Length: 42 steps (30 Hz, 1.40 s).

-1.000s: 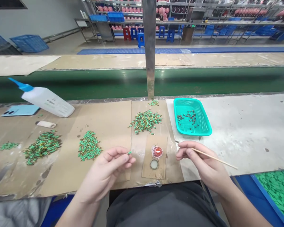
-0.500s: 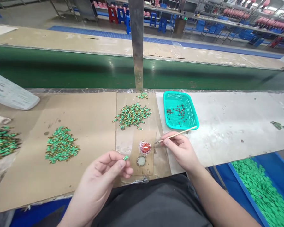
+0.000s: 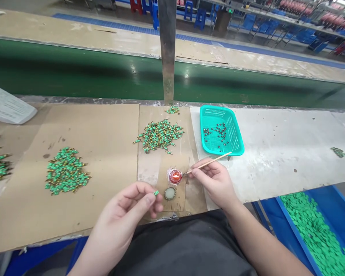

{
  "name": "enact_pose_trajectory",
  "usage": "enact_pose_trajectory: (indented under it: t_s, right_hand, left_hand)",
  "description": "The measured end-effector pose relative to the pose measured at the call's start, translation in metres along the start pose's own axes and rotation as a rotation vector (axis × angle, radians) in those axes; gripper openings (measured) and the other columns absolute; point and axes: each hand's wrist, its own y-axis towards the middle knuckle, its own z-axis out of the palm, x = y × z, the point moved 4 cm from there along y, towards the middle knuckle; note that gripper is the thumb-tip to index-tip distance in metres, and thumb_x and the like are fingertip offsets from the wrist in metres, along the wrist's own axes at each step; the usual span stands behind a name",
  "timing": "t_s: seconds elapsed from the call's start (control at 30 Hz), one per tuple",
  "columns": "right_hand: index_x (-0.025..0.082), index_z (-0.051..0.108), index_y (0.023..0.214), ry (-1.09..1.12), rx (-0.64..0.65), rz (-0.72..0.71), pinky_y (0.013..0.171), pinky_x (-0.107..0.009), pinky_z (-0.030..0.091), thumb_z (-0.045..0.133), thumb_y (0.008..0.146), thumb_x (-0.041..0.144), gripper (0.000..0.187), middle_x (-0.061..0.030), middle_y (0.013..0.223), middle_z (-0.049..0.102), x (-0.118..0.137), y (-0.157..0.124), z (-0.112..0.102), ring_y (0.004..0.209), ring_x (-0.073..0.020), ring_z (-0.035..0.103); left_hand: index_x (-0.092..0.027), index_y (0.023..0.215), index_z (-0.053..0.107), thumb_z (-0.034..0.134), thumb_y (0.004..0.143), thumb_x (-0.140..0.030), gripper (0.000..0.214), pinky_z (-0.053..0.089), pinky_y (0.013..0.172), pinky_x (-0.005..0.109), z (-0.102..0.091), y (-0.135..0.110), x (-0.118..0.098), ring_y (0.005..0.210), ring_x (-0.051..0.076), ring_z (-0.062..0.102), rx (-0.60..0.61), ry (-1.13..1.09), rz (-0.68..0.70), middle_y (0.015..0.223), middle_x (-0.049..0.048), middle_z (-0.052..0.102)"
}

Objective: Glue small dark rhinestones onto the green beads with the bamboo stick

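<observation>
Left hand [image 3: 126,209] pinches a tiny green piece [image 3: 155,193] between thumb and forefinger, just above the cardboard [image 3: 103,126]. Right hand [image 3: 215,182] grips a thin wooden stick [image 3: 208,163], its tip touching the red cap [image 3: 175,176], bronze cap [image 3: 170,193] just beside.

A tiny green piece [image 3: 156,193] is pinched in the left hand [image 3: 126,214], raised just left of the red-filled cap [image 3: 175,176] and nearer the person. A thin wooden stick [image 3: 208,163], held by the right hand [image 3: 215,182], slants low, its tip touching the cap's right edge.
</observation>
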Motion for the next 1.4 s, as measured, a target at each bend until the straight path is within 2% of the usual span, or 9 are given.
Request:
enact_pose_trajectory:
  t_s: [0.17, 0.33, 0.5, 0.7, 0.8, 0.87, 0.93, 1.13, 1.4]
  right_hand:
    - [0.024, 0.086, 0.099, -0.005, 0.0, -0.008, 0.084, -0.036, 0.078, 0.104, 0.094, 0.054, 0.035, -0.0061, 0.091, 0.091, 0.001, 0.0, -0.001, 0.088, -0.0252, 0.093]
    - [0.024, 0.085, 0.098, -0.022, -0.004, -0.021, 0.084, -0.037, 0.078, 0.104, 0.094, 0.053, 0.035, -0.0064, 0.093, 0.092, 0.002, 0.0, -0.001, 0.088, -0.0254, 0.093]
    - [0.025, 0.084, 0.094, -0.043, -0.017, -0.026, 0.077, -0.036, 0.076, 0.102, 0.096, 0.053, 0.033, -0.0057, 0.086, 0.089, 0.003, -0.001, 0.0, 0.082, -0.0246, 0.089]
    - [0.024, 0.083, 0.09, -0.035, -0.03, -0.04, 0.075, -0.033, 0.073, 0.102, 0.096, 0.047, 0.03, -0.0043, 0.082, 0.087, 0.006, 0.0, 0.0, 0.077, -0.0223, 0.087]
    - [0.024, 0.083, 0.091, -0.013, -0.026, -0.051, 0.076, -0.032, 0.074, 0.103, 0.097, 0.045, 0.028, -0.004, 0.084, 0.088, 0.015, -0.004, 0.001, 0.078, -0.0219, 0.088]
    - [0.025, 0.084, 0.093, 0.007, -0.018, -0.063, 0.078, -0.033, 0.075, 0.102, 0.099, 0.045, 0.027, -0.0041, 0.087, 0.09, 0.026, -0.011, 0.002, 0.08, -0.0222, 0.089]
    - [0.026, 0.084, 0.095, 0.047, 0.018, -0.083, 0.079, -0.033, 0.076, 0.1, 0.102, 0.042, 0.024, -0.0042, 0.092, 0.091, 0.041, -0.021, 0.006, 0.084, -0.022, 0.09]
    - [0.028, 0.088, 0.108, 0.173, 0.154, -0.107, 0.097, -0.037, 0.078, 0.092, 0.109, 0.021, 0.009, -0.0039, 0.104, 0.094, 0.074, -0.045, 0.021, 0.101, -0.0226, 0.093]
    - [0.029, 0.09, 0.11, 0.126, 0.186, -0.095, 0.097, -0.037, 0.077, 0.09, 0.107, 0.012, 0.017, -0.0036, 0.106, 0.094, 0.083, -0.052, 0.026, 0.101, -0.023, 0.092]
  left_hand:
    - [-0.023, 0.09, 0.09, 0.111, 0.085, -0.061, 0.043, 0.063, 0.063, 0.023, -0.006, 0.003, 0.007, 0.07, 0.018, 0.075, 0.026, -0.025, -0.027, 0.084, 0.0051, 0.087]
    - [-0.023, 0.09, 0.09, 0.111, 0.084, -0.062, 0.045, 0.063, 0.063, 0.024, -0.001, 0.002, 0.006, 0.07, 0.018, 0.074, 0.027, -0.03, -0.03, 0.083, 0.0049, 0.086]
    - [-0.023, 0.088, 0.089, 0.112, 0.083, -0.058, 0.042, 0.061, 0.062, 0.024, 0.003, -0.002, 0.003, 0.069, 0.018, 0.072, -0.041, -0.048, -0.011, 0.082, 0.0042, 0.086]
    - [-0.023, 0.09, 0.091, 0.108, 0.089, -0.058, 0.039, 0.065, 0.065, 0.026, -0.001, 0.001, 0.007, 0.071, 0.02, 0.076, 0.044, -0.013, -0.014, 0.084, 0.0061, 0.088]
    - [-0.024, 0.088, 0.09, 0.104, 0.095, -0.057, 0.036, 0.071, 0.08, 0.027, 0.001, 0.001, 0.006, 0.094, 0.026, 0.086, 0.039, 0.015, 0.017, 0.102, 0.0102, 0.094]
    - [-0.024, 0.085, 0.089, 0.102, 0.097, -0.054, 0.034, 0.074, 0.09, 0.031, 0.008, -0.001, 0.004, 0.115, 0.031, 0.088, 0.052, -0.002, 0.025, 0.12, 0.013, 0.096]
    - [-0.024, 0.082, 0.088, 0.103, 0.097, -0.05, 0.034, 0.075, 0.096, 0.035, 0.018, -0.004, 0.003, 0.124, 0.035, 0.088, 0.073, -0.062, -0.005, 0.129, 0.0146, 0.095]
    - [-0.024, 0.078, 0.086, 0.11, 0.089, -0.044, 0.034, 0.074, 0.095, 0.036, 0.041, -0.012, -0.002, 0.115, 0.032, 0.089, 0.207, -0.295, -0.072, 0.117, 0.0099, 0.096]
    - [-0.024, 0.082, 0.086, 0.108, 0.092, -0.043, 0.031, 0.071, 0.098, 0.038, 0.038, -0.014, -0.003, 0.101, 0.027, 0.089, 0.295, -0.314, -0.074, 0.113, 0.0066, 0.094]
